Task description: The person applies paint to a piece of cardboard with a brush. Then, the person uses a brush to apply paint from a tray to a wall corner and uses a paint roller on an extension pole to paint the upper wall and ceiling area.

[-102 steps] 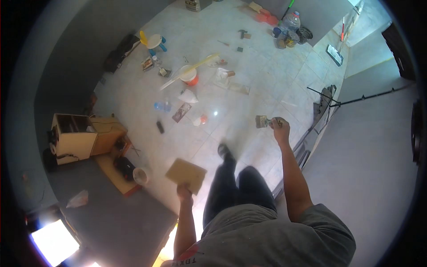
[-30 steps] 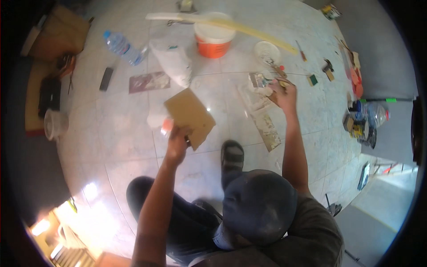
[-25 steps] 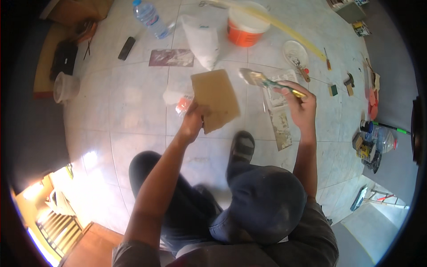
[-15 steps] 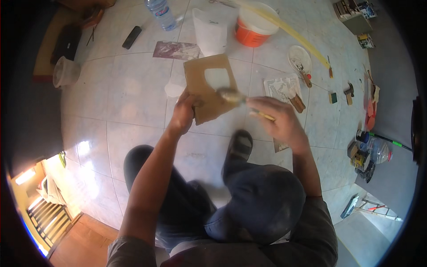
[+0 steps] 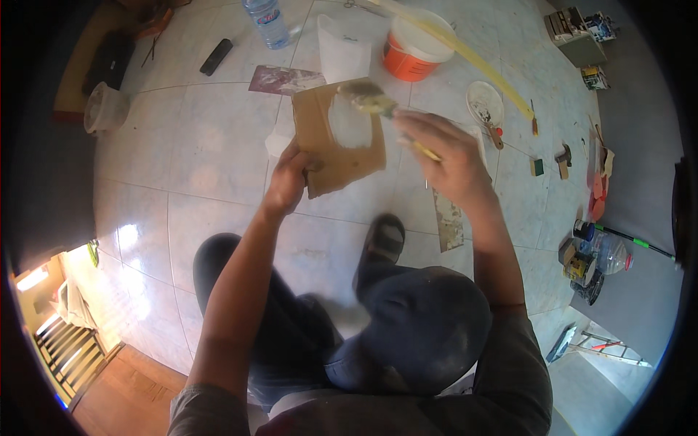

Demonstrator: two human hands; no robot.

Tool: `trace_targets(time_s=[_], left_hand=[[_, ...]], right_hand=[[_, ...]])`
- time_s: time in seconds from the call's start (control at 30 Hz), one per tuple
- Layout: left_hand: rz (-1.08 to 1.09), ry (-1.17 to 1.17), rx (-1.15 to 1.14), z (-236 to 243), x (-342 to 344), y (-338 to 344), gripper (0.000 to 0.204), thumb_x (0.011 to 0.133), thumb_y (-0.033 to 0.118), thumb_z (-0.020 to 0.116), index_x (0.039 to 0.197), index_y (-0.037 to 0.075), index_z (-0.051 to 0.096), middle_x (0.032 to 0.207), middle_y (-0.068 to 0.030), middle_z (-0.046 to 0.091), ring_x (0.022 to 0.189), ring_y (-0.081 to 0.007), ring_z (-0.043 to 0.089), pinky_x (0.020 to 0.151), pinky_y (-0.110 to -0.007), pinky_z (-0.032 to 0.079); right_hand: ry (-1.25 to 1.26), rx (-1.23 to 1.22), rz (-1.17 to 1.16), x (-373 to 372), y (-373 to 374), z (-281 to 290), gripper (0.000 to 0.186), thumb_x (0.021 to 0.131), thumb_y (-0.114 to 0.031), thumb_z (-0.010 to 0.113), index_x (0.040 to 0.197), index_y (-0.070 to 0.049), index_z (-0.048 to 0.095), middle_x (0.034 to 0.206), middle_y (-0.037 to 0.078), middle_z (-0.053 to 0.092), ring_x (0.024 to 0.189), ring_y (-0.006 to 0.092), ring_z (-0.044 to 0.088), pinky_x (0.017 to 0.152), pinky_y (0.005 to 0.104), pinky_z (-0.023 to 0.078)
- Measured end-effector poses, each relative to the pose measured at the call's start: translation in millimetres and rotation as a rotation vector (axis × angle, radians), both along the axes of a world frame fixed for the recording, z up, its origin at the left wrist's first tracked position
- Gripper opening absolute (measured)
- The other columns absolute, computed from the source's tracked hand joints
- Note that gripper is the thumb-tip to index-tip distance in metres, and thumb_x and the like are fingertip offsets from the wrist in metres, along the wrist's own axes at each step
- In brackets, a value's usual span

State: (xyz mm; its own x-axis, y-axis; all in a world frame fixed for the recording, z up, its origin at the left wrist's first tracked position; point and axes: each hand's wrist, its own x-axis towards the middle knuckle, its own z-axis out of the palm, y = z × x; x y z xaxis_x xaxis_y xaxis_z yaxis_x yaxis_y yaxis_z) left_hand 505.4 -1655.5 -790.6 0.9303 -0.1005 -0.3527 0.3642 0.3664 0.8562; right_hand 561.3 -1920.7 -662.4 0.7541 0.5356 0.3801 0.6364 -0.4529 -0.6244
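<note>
A clear tub [image 5: 107, 109] and a water bottle [image 5: 266, 23] are on the floor [image 5: 218, 145]. The left hand [image 5: 290, 178] has its fingers gripping cardboard [image 5: 313, 123], which hides a white bag's [image 5: 345, 49] lower end. The brush [image 5: 366, 99] overlaps the cardboard, its handle in the right hand's [image 5: 451, 154] closed fingers; a yellow strip [image 5: 502, 75] crosses the bucket [image 5: 408, 64].
</note>
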Motion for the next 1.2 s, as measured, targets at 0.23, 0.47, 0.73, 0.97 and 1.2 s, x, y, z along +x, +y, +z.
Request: trace_targets(time_s=[0.23, 0.47, 0.73, 0.97, 1.2], left_hand=[[0.06, -0.04, 0.01, -14, 1, 6, 0.041, 0.094, 0.012, 0.047, 0.132, 0.0, 0.057, 0.114, -0.0103, 0.064, 0.105, -0.0165, 0.06, 0.091, -0.029, 0.048], [-0.024, -0.118, 0.044, -12, 2, 4, 0.041, 0.093, 0.012, 0.047, 0.131, -0.001, 0.057, 0.112, -0.0098, 0.064, 0.103, -0.0168, 0.06, 0.09, -0.029, 0.048], [0.048, -0.138, 0.067, -2, -1, 12, 0.043, 0.087, 0.009, 0.05, 0.128, -0.002, 0.06, 0.113, -0.0088, 0.064, 0.103, -0.0174, 0.059, 0.09, -0.029, 0.048], [-0.024, -0.116, 0.037, 5, -1, 4, 0.042, 0.087, 0.009, 0.05, 0.126, -0.001, 0.061, 0.112, -0.0093, 0.064, 0.103, -0.018, 0.057, 0.09, -0.03, 0.047], [0.022, -0.184, 0.057, -2, 4, 5, 0.043, 0.089, 0.01, 0.048, 0.128, -0.002, 0.06, 0.113, -0.01, 0.064, 0.103, -0.0179, 0.058, 0.09, -0.029, 0.047]], right_hand=[[0.342, 0.046, 0.022, -26, -15, -7, 0.024, 0.091, -0.007, 0.073, 0.114, 0.0, 0.071, 0.107, 0.015, 0.076, 0.093, 0.0273, 0.075, 0.082, 0.0354, 0.058], [0.327, 0.306, -0.205, 20, -12, -23, 0.02, 0.094, -0.008, 0.072, 0.113, -0.001, 0.073, 0.1, 0.013, 0.077, 0.084, 0.0193, 0.075, 0.076, 0.03, 0.058], [0.147, -0.065, 0.16, -42, 4, -22, 0.035, 0.087, -0.003, 0.074, 0.122, -0.003, 0.068, 0.118, 0.016, 0.071, 0.104, 0.0354, 0.07, 0.091, 0.0413, 0.058], [0.449, 0.151, -0.067, 21, -17, -10, 0.021, 0.093, -0.007, 0.073, 0.113, 0.0, 0.073, 0.106, 0.016, 0.076, 0.091, 0.0154, 0.073, 0.081, 0.0277, 0.058], [-0.095, -0.009, 0.077, -9, 9, -14, 0.02, 0.091, -0.005, 0.071, 0.111, 0.0, 0.072, 0.108, 0.016, 0.075, 0.095, 0.0309, 0.074, 0.086, 0.0352, 0.059]])
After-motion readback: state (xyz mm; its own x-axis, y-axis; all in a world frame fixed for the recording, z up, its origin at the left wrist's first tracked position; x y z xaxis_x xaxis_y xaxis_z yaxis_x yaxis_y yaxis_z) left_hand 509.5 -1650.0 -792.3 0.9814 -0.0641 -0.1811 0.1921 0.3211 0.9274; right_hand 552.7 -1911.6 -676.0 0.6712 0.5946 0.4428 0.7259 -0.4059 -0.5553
